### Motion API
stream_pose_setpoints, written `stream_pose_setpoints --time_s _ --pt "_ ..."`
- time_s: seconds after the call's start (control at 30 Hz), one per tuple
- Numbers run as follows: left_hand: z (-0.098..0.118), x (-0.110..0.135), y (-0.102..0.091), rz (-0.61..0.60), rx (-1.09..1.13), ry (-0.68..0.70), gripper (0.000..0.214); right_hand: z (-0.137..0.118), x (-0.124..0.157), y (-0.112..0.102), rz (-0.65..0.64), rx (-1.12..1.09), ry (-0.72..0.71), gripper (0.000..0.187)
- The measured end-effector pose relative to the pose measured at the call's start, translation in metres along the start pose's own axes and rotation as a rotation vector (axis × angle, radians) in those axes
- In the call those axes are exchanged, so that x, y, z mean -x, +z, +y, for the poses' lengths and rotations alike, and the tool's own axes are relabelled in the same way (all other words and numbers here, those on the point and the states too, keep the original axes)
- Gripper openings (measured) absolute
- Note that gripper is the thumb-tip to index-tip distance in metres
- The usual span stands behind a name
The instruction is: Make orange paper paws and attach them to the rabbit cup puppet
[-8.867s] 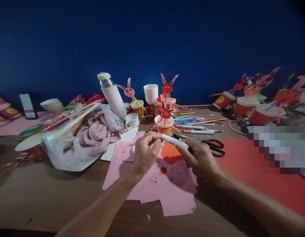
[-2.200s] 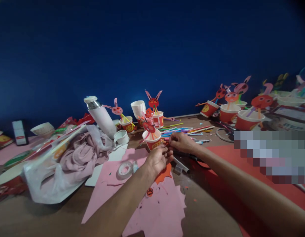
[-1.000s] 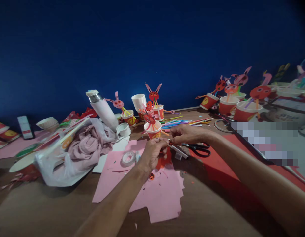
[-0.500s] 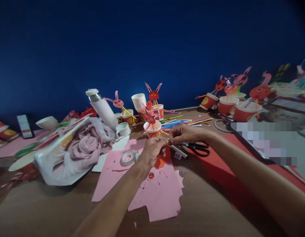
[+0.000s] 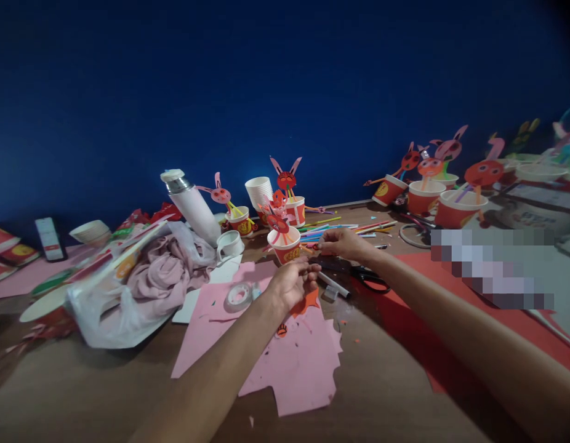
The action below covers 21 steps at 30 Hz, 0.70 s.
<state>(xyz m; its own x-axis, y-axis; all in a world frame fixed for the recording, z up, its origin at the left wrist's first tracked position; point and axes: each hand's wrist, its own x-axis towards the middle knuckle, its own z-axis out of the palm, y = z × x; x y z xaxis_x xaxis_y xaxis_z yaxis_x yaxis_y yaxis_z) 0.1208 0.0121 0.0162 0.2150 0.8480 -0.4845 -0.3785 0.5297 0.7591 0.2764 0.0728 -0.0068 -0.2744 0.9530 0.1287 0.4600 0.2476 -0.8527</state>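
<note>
My right hand point(image 5: 344, 244) is closed in a pinch beside a paper-cup figure, with a small red-orange paper piece point(image 5: 316, 247) at its fingertips, close to the end of the figure's orange arm. My left hand point(image 5: 292, 284) is turned partly palm up in front of the cup, its fingers loosely curled and slightly apart, with nothing visible in them. The red and white paper cup point(image 5: 285, 247) carries a red paper face on straws. Below the left hand lie pink paper point(image 5: 303, 375), an orange paper scrap point(image 5: 307, 303) and an orange paw cutout point(image 5: 282, 331). Black-handled scissors point(image 5: 372, 280) lie under the right wrist.
A tape roll point(image 5: 239, 298) sits on the pink paper. A white marker point(image 5: 335, 285) lies near the scissors. Coloured straws point(image 5: 331, 230) lie behind. A flask point(image 5: 195, 212), a mug point(image 5: 230, 244) and a plastic bag point(image 5: 100, 320) stand left; red paper point(image 5: 418, 332) and more cup figures point(image 5: 460, 206) are right.
My hands have parted. The right one has moved up and away with the small paper piece, while the left has dropped slightly and loosened its pinch.
</note>
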Motion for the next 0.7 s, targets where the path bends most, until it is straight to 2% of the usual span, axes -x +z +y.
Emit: stream_pose_setpoints --time_s 0.3,0.7 --pt "-0.001 -0.008 0.003 -0.037 0.046 -0.027 0.019 -0.016 0.011 0.006 0.002 0.062 0.050 0.013" --pt "-0.002 -0.012 0.003 -0.016 0.075 -0.042 0.011 -0.008 0.007 0.012 0.058 0.199 0.032 0.015"
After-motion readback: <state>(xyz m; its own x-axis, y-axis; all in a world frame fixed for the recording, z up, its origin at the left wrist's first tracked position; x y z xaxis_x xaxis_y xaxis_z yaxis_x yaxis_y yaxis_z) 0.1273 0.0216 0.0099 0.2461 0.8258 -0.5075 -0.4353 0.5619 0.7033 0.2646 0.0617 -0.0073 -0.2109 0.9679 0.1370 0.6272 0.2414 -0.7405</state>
